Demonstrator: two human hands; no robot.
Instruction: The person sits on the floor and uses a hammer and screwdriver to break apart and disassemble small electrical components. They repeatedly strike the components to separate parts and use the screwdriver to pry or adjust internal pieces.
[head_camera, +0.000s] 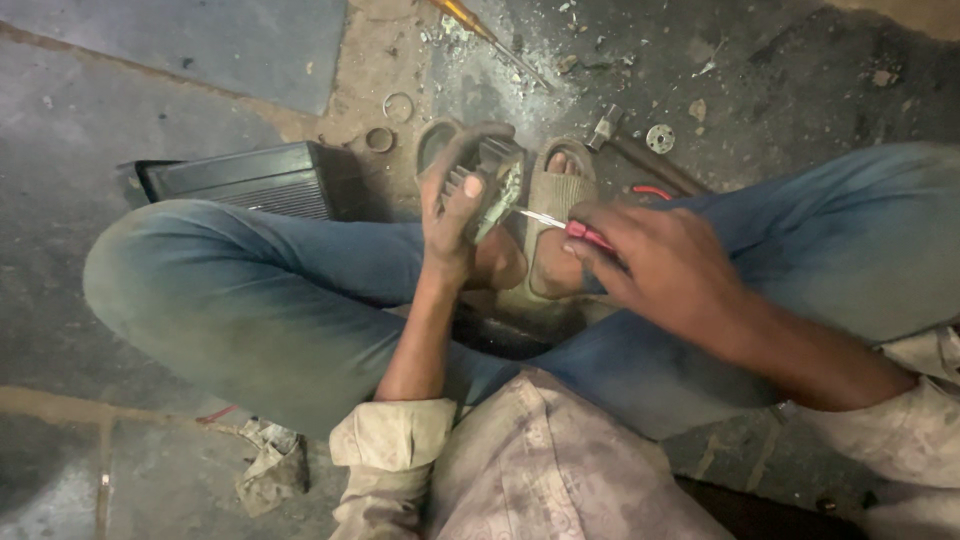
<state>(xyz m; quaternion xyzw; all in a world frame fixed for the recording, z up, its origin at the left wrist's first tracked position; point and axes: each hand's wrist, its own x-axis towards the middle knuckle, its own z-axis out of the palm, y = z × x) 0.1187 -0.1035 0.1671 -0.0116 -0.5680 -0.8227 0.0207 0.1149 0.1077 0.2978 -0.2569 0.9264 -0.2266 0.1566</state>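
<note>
My left hand (452, 225) grips a small dark finned part (497, 180) with a greenish metal face, held upright above my sandalled feet (560, 200). My right hand (655, 262) holds a red-handled tool (590, 236). The tool's thin metal tip (535, 217) touches the right side of the part. I sit cross-legged on the floor in blue jeans, with both hands between my knees.
A black ribbed plastic case (250, 178) lies behind my left knee. A hammer (640, 150), a yellow-handled screwdriver (480, 25), metal rings (398, 105) and a round washer (660, 137) lie on the dirty concrete floor. A crumpled rag (272, 465) sits at the lower left.
</note>
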